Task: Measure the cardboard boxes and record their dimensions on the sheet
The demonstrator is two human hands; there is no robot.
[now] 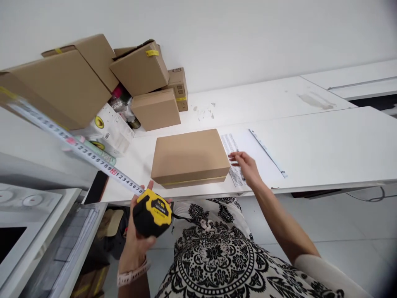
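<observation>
My left hand (135,239) is wrapped round a yellow and black tape measure (152,213) at the table's front edge. Its pulled-out blade (93,158) runs up and to the left, past the other boxes, and its far end is blurred. A closed brown cardboard box (190,155) lies on the white table in front of me. By the box's right end hovers my right hand (246,166), its fingers loosely bent and apart, holding nothing; whether the fingertips touch the box I cannot tell. Under this hand is a printed sheet (232,145).
Several cardboard boxes (141,68) are piled at the back left, with a white carton (114,128) bearing avocado pictures before them. A thin strip like a ruler (267,152) lies right of the sheet. A white appliance (34,203) stands at lower left.
</observation>
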